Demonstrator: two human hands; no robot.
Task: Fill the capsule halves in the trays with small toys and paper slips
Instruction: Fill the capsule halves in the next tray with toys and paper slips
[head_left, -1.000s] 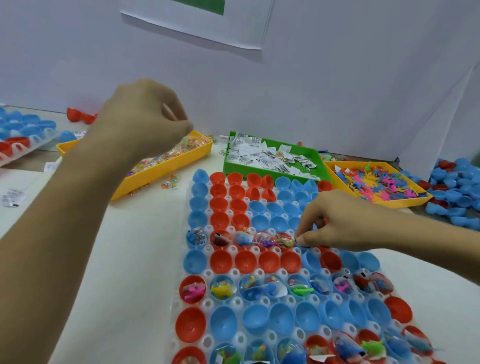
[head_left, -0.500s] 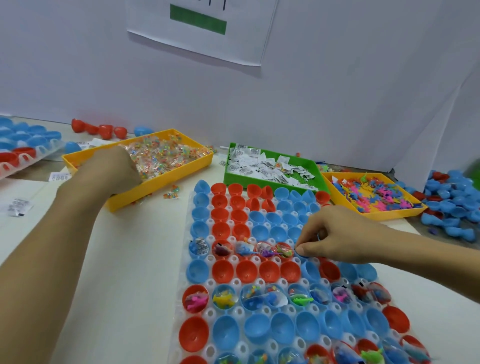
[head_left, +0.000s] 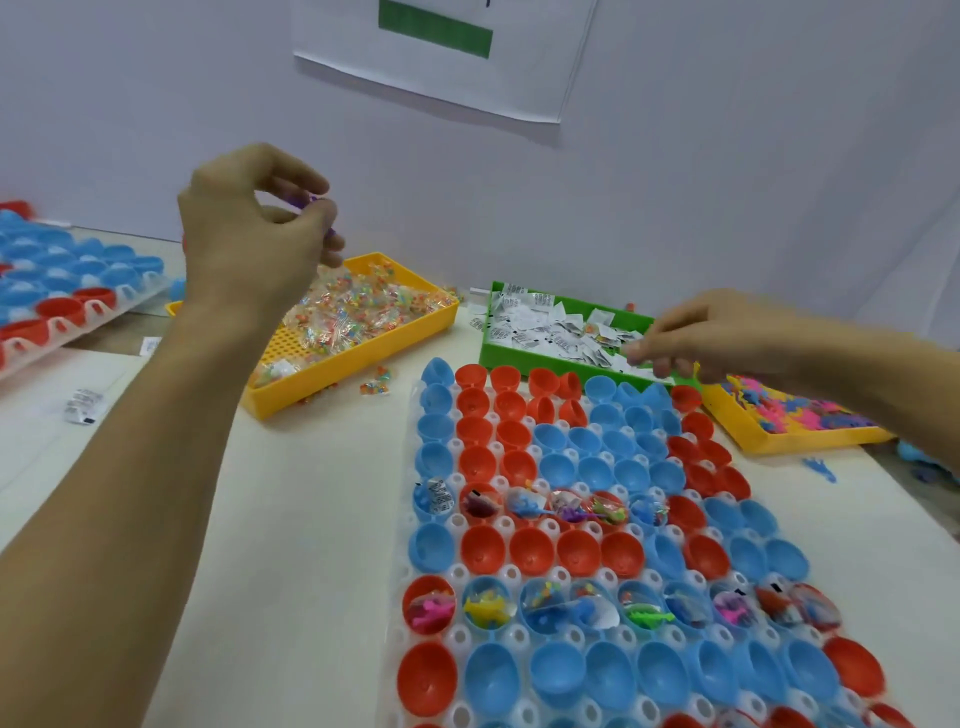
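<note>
A cream desk (head_left: 311, 545) stands against a pale wall (head_left: 727, 156) that carries a white sheet (head_left: 447, 78) with a green bar. On the desk lies a clear tray (head_left: 457, 636) of red and blue capsule halves (head_left: 483, 551); 2 of its rows hold toys and slips, the others are bare. Behind it stand 3 bins: a yellow bin (head_left: 332, 379) of small clear packets, a green bin (head_left: 488, 348) of paper slips (head_left: 550, 332), and a second yellow bin (head_left: 789, 441) of bright toys (head_left: 795, 410). A second tray (head_left: 78, 322) sits far left. The left hand (head_left: 254, 234) is raised above the packets, pinching a small purple piece (head_left: 311, 202). The right hand (head_left: 722, 338) reaches over the green bin's right end, fingers curled; whether it grips anything I cannot tell.
</note>
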